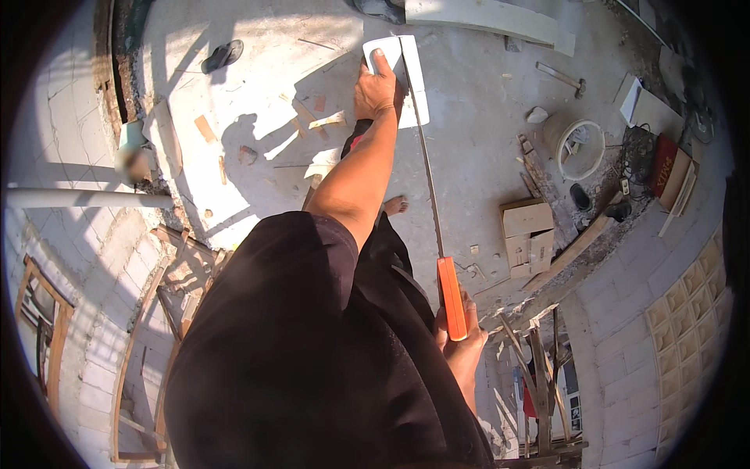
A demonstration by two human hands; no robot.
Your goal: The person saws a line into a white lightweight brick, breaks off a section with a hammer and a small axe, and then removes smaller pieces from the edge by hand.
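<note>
My left hand (375, 95) grips a white block (416, 82) ahead of me, its thumb lying on the top face; the other fingers are mostly hidden. In my right hand (467, 338), low and close to my body, is a handsaw (451, 301) with an orange handle. Its long thin blade points away from me and reaches the block. There it lies along a dark line across the block's top, right of my left thumb. How deep the blade sits in the block I cannot tell.
A white bucket (559, 160) with scraps, a cardboard box (516, 221) and a hammer (561, 78) are on the floor to the right. A long pale slab (484, 21) lies at the far side, a dark sandal (223, 56) far left. Wood scraps and a bare foot (396, 205) are nearer.
</note>
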